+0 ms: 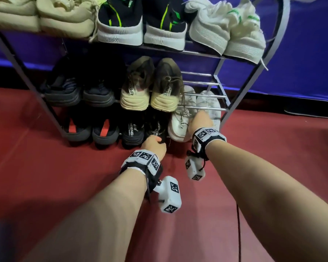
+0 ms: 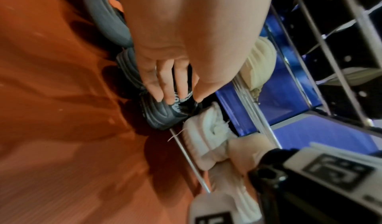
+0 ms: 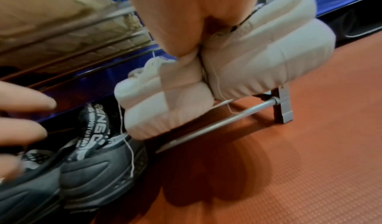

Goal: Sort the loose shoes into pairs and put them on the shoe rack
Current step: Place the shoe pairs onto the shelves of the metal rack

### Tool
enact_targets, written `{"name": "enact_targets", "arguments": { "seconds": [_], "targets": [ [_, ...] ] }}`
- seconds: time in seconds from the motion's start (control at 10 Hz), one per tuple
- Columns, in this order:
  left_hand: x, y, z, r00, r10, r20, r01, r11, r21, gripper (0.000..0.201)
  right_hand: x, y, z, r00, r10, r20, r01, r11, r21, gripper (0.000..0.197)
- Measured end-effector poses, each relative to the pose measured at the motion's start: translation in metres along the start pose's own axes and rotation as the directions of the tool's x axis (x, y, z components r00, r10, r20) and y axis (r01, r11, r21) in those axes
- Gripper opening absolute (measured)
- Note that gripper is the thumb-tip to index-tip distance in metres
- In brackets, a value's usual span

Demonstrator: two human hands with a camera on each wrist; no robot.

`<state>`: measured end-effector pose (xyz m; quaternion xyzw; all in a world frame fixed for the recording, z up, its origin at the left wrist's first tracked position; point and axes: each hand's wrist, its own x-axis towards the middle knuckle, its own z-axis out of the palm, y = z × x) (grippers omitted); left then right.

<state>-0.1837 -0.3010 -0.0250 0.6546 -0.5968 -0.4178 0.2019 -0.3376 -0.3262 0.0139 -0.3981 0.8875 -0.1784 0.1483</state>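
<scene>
My right hand (image 1: 201, 120) grips a pair of white sneakers (image 1: 178, 127) by their heels, pinching the two together at the right end of the shoe rack's (image 1: 203, 109) bottom tier. In the right wrist view the white sneakers (image 3: 268, 51) sit tilted, heels just over the front bar (image 3: 237, 114). My left hand (image 1: 155, 143) is at the heel of a black shoe with white lettering (image 1: 157, 127), its fingers (image 2: 165, 87) straight and touching the black shoe (image 2: 163, 114). Its twin (image 1: 133, 133) stands to its left.
The top tier holds a beige pair (image 1: 36, 17), a black-and-green pair (image 1: 142, 25) and a white-and-green pair (image 1: 227, 35). On the middle tier are a dark pair (image 1: 80, 91) and an olive pair (image 1: 151, 87). A black-and-red pair (image 1: 91, 131) is bottom left. Red floor (image 1: 45, 176) lies in front.
</scene>
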Motion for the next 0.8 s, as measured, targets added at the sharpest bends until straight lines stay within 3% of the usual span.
{"name": "enact_targets", "arguments": {
  "seconds": [0.1, 0.2, 0.3, 0.4, 0.5, 0.6, 0.7, 0.8],
  "targets": [
    [0.01, 0.014, -0.007, 0.995, 0.09, -0.032, -0.09, 0.996, 0.001, 0.029, 0.01, 0.009, 0.012, 1.0, -0.008, 0.029, 0.009, 0.999, -0.045, 0.047],
    [0.012, 0.012, -0.007, 0.993, 0.12, -0.021, -0.118, 0.99, 0.074, 0.028, 0.014, 0.021, 0.017, 0.986, 0.045, 0.159, -0.031, 0.996, -0.087, 0.046],
    [0.006, -0.002, 0.001, 0.994, 0.092, 0.054, -0.098, 0.987, 0.125, 0.029, 0.014, 0.032, 0.023, 0.982, 0.012, 0.189, 0.009, 0.994, -0.11, 0.043],
    [0.0, -0.007, 0.006, 0.994, 0.082, 0.079, -0.094, 0.981, 0.172, 0.029, 0.005, 0.042, 0.025, 0.989, -0.083, 0.121, 0.09, 0.994, -0.055, 0.04],
    [-0.004, -0.004, 0.004, 0.992, 0.1, 0.07, -0.113, 0.97, 0.216, 0.026, -0.013, 0.054, 0.029, 0.986, -0.049, -0.156, 0.059, 0.996, 0.062, 0.036],
    [-0.011, -0.002, 0.0, 0.985, 0.125, 0.117, -0.156, 0.938, 0.31, 0.02, -0.045, 0.06, 0.038, 0.985, -0.141, -0.095, 0.153, 0.98, 0.131, 0.029],
    [-0.022, -0.004, -0.009, 0.984, 0.158, 0.085, -0.179, 0.897, 0.405, 0.017, -0.065, 0.058, 0.043, 0.959, -0.277, -0.057, 0.279, 0.96, 0.024, 0.042],
    [-0.026, -0.005, -0.019, 0.982, 0.187, 0.022, -0.179, 0.889, 0.423, 0.02, -0.068, 0.043, 0.034, 0.964, -0.242, 0.11, 0.244, 0.97, 0.0, 0.035]
  ]
}}
